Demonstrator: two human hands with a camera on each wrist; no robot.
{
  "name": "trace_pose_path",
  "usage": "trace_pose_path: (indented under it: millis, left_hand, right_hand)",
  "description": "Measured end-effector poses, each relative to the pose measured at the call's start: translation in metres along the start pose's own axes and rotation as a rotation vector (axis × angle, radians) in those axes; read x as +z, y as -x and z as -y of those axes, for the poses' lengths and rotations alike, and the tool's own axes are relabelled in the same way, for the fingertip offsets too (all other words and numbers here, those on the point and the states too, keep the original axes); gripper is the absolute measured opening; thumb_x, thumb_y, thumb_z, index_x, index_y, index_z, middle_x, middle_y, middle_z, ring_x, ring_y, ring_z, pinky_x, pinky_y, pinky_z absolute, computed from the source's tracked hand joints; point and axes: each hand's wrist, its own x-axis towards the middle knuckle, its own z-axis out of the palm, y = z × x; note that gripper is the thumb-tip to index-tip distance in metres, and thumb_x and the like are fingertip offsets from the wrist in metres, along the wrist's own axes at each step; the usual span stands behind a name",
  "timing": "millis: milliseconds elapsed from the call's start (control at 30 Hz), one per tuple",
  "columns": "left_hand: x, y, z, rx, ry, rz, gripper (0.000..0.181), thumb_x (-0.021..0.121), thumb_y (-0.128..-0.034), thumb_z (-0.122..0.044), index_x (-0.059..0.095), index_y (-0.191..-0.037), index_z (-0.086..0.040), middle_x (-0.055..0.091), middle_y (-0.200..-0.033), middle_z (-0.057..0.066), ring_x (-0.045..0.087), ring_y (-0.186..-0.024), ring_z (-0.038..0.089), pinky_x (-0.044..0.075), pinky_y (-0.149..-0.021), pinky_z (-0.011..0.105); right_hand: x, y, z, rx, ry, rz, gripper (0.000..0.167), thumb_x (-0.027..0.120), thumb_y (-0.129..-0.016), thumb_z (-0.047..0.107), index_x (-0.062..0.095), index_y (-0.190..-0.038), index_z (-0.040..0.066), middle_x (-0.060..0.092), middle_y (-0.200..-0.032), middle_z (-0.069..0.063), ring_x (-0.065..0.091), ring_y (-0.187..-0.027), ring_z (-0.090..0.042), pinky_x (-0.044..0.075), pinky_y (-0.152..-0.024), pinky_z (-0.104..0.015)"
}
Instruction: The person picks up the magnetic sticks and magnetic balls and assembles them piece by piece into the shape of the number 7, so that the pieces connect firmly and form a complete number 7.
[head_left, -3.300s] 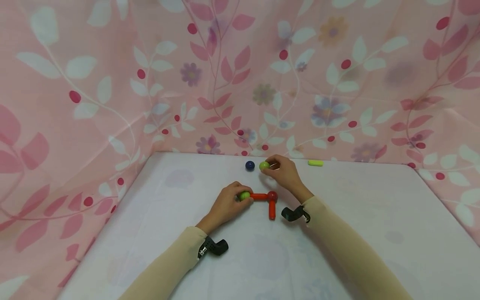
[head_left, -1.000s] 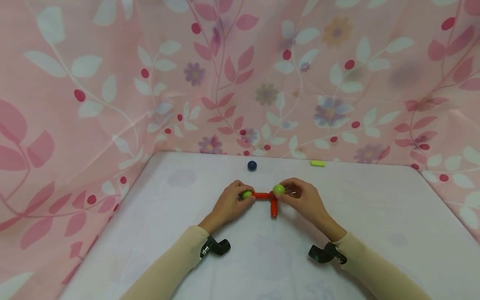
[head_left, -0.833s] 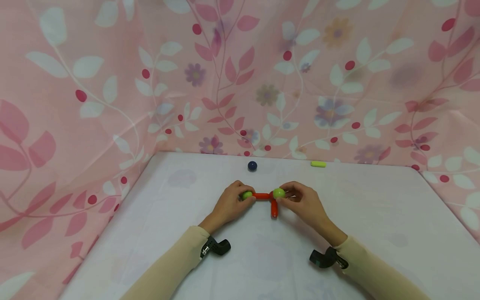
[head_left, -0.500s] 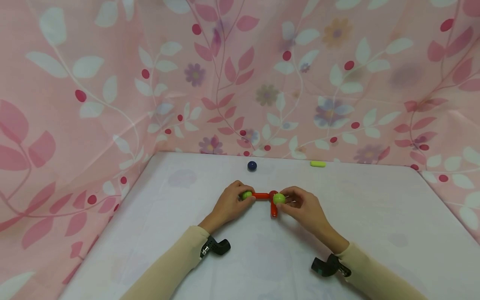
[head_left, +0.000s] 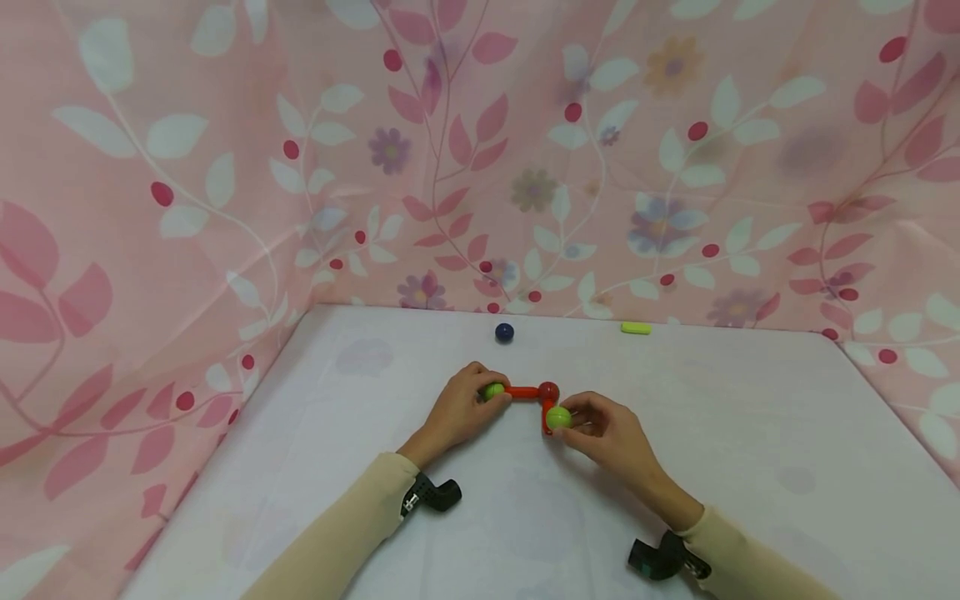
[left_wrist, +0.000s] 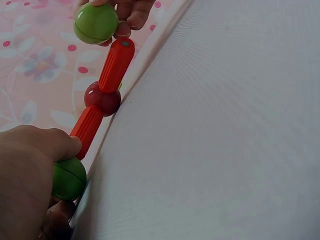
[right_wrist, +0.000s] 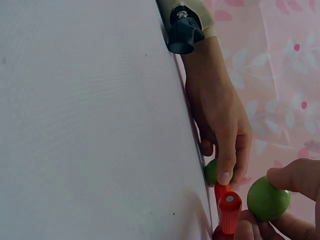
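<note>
1. Location: the joined piece lies on the table (head_left: 525, 525): first green ball (head_left: 492, 390), first red rod (head_left: 522, 392), red ball (head_left: 549, 391) at the corner, second red rod (left_wrist: 117, 65) pointing toward the person.
2. Left hand (head_left: 457, 408): fingers are curled around the first green ball, one fingertip lying on the adjoining rod.
3. Right hand (head_left: 615, 433): thumb and fingers pinch the second green ball (head_left: 558, 418), which is just beside the second red rod's free end, apart from it.
4. Handling: parts appear rigid and light; the glossy balls are probably slippery and prone to roll. Joint strength cannot be judged.
5. Grip points: pinch balls across their widest part; steady rods by their grooved sides, leaving the grey end disc uncovered.
</note>
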Motion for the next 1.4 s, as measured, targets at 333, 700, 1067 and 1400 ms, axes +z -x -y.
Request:
trace_pose_path:
  millis: [333, 700, 1067, 1400]
  left_hand:
    - [0.002, 0.000, 0.001, 0.005, -0.008, -0.007, 0.013, 0.074, -0.0967, -0.026, 0.077, -0.109, -0.022, 0.059, -0.103, -0.004, 0.054, -0.091, 0.015, 0.046, -0.076, 0.033]
    - [0.001, 0.000, 0.002, -0.007, -0.003, -0.001, 0.014, 0.075, -0.0966, -0.026, 0.077, -0.109, -0.022, 0.059, -0.103, -0.004, 0.054, -0.092, 0.015, 0.046, -0.077, 0.034]
    - [0.000, 0.001, 0.002, -0.002, 0.002, -0.006, 0.012, 0.075, -0.0962, -0.025, 0.077, -0.108, -0.022, 0.059, -0.102, -0.004, 0.054, -0.091, 0.015, 0.046, -0.076, 0.034]
    - [0.001, 0.000, 0.004, 0.009, 0.006, -0.009, 0.012, 0.075, -0.0961, -0.026, 0.077, -0.108, -0.023, 0.060, -0.103, -0.004, 0.055, -0.091, 0.015, 0.046, -0.077, 0.033]
  right_hand:
    - [0.002, 0.009, 0.001, 0.007, -0.004, 0.006, 0.033, 0.087, -0.087, 0.013, 0.071, -0.115, 0.008, 0.071, -0.106, -0.003, 0.069, -0.089, -0.021, 0.058, -0.077, -0.029]
    - [0.007, 0.017, -0.002, 0.003, -0.012, 0.031, 0.032, 0.087, -0.086, 0.009, 0.070, -0.113, 0.005, 0.071, -0.103, -0.003, 0.069, -0.089, -0.021, 0.058, -0.078, -0.029]
    - [0.012, 0.020, -0.005, 0.017, -0.003, 0.076, 0.033, 0.085, -0.086, 0.006, 0.068, -0.113, 0.003, 0.071, -0.104, -0.005, 0.070, -0.088, -0.020, 0.058, -0.078, -0.029]
    - [0.015, 0.020, -0.009, -0.019, -0.026, 0.076, 0.036, 0.086, -0.084, 0.002, 0.066, -0.114, 0.001, 0.071, -0.106, -0.009, 0.071, -0.087, -0.020, 0.058, -0.077, -0.029]
